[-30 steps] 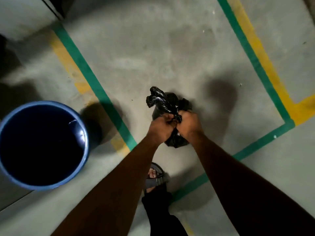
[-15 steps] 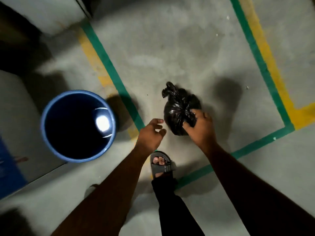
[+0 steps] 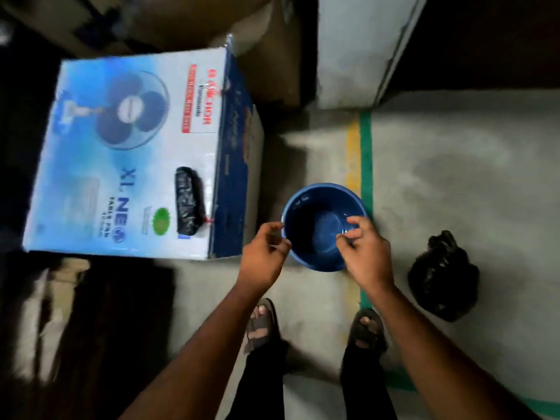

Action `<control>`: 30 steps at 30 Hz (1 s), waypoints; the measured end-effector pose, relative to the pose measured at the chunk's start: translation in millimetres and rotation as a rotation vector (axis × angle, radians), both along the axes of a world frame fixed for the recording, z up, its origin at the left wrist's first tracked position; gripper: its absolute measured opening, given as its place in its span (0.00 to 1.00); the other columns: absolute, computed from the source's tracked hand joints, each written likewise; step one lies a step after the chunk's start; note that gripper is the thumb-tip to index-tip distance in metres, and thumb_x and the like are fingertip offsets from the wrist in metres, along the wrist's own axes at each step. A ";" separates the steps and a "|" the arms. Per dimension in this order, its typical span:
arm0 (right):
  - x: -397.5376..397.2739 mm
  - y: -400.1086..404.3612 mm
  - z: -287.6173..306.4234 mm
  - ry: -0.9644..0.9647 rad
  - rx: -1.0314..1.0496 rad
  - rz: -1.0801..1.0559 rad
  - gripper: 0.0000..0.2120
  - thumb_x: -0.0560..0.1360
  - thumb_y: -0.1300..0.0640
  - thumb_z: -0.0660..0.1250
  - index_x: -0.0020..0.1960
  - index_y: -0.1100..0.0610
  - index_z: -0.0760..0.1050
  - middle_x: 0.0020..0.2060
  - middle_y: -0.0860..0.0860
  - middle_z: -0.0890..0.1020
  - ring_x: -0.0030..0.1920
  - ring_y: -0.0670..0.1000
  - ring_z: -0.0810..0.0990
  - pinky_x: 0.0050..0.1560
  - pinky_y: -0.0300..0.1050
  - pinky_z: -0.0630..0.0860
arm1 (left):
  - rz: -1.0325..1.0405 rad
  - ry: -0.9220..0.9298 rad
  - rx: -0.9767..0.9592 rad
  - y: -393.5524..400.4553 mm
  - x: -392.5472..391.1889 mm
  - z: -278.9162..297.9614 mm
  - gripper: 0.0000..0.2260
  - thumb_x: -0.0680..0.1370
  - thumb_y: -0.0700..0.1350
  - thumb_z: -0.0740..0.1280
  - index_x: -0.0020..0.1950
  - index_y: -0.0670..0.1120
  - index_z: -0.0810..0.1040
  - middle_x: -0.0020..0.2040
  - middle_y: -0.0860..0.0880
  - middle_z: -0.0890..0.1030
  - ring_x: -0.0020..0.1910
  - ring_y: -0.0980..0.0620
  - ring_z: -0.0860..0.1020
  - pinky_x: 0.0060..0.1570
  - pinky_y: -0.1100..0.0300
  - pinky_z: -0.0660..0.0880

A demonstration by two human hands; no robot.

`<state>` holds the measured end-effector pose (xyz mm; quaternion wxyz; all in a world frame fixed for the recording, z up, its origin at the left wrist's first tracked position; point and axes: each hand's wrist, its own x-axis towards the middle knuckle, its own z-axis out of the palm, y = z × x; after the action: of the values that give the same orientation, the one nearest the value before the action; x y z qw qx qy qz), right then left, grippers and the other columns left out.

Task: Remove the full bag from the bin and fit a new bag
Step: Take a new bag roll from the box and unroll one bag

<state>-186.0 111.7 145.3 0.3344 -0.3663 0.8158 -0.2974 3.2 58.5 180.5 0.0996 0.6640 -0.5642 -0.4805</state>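
The blue round bin [image 3: 306,207] stands on the concrete floor, with no bag in it. The tied full black bag [image 3: 443,275] lies on the floor to its right, free of both hands. A roll of new black bags [image 3: 188,205] rests on top of a fan carton, left of the bin. My left hand [image 3: 264,257] hovers at the bin's left rim, fingers loosely curled and holding nothing. My right hand [image 3: 365,253] is over the bin's right rim, fingers apart and holding nothing.
The large blue and white fan carton [image 3: 127,153] sits close to the left of the bin. Brown cardboard [image 3: 242,31] and a white pillar [image 3: 360,47] stand behind. A yellow and green floor line [image 3: 362,153] runs past the bin. My two sandalled feet [image 3: 312,325] are just below.
Both hands let go of the tied black bag, which now lies on the floor. The view swung left, and both hands moved over to the blue bin.
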 end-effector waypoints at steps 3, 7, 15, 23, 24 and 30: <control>58.2 -33.4 34.5 0.008 -0.043 0.133 0.16 0.71 0.56 0.71 0.58 0.54 0.76 0.41 0.50 0.85 0.41 0.51 0.83 0.48 0.43 0.75 | 0.164 0.022 -0.060 -15.1 50.0 32.5 0.17 0.73 0.52 0.67 0.61 0.53 0.75 0.47 0.51 0.84 0.48 0.50 0.83 0.55 0.52 0.78; 131.3 -67.1 69.2 -0.047 -0.098 0.273 0.17 0.71 0.54 0.71 0.60 0.53 0.76 0.40 0.49 0.84 0.39 0.50 0.82 0.46 0.42 0.77 | 0.272 0.001 -0.128 -26.6 99.8 58.4 0.14 0.75 0.48 0.69 0.61 0.52 0.75 0.46 0.51 0.84 0.42 0.52 0.82 0.49 0.57 0.77; 160.1 -101.8 75.5 -0.070 -0.108 0.326 0.17 0.72 0.53 0.70 0.60 0.53 0.77 0.41 0.49 0.85 0.39 0.49 0.82 0.47 0.45 0.80 | 0.417 -0.290 -0.248 -81.8 131.4 50.6 0.16 0.72 0.52 0.69 0.57 0.48 0.75 0.45 0.47 0.83 0.49 0.44 0.81 0.47 0.55 0.74; 162.2 -122.8 48.4 -0.217 -0.019 0.359 0.12 0.74 0.59 0.67 0.57 0.52 0.78 0.42 0.48 0.85 0.41 0.48 0.84 0.48 0.46 0.81 | 0.456 -0.188 -0.059 -120.4 126.9 14.1 0.14 0.63 0.49 0.71 0.47 0.48 0.78 0.40 0.49 0.85 0.40 0.47 0.84 0.41 0.50 0.82; 165.1 -125.2 44.6 -0.256 -0.016 0.336 0.12 0.74 0.58 0.67 0.57 0.51 0.78 0.42 0.48 0.85 0.42 0.49 0.84 0.49 0.50 0.82 | 0.523 -0.087 -0.025 -118.2 130.7 15.2 0.11 0.63 0.50 0.72 0.44 0.49 0.80 0.37 0.51 0.85 0.38 0.49 0.84 0.40 0.50 0.82; 203.6 -147.8 50.7 -0.650 0.010 0.198 0.11 0.78 0.61 0.64 0.61 0.58 0.75 0.43 0.49 0.81 0.41 0.45 0.81 0.44 0.39 0.80 | 0.614 0.473 0.068 -99.5 144.4 33.4 0.08 0.73 0.41 0.72 0.50 0.40 0.82 0.42 0.39 0.84 0.40 0.45 0.83 0.41 0.52 0.78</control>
<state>17.7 -36.1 196.0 0.6062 -0.3278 0.6285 -0.3606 147.6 -41.1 213.8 0.3440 0.6758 -0.2846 -0.5866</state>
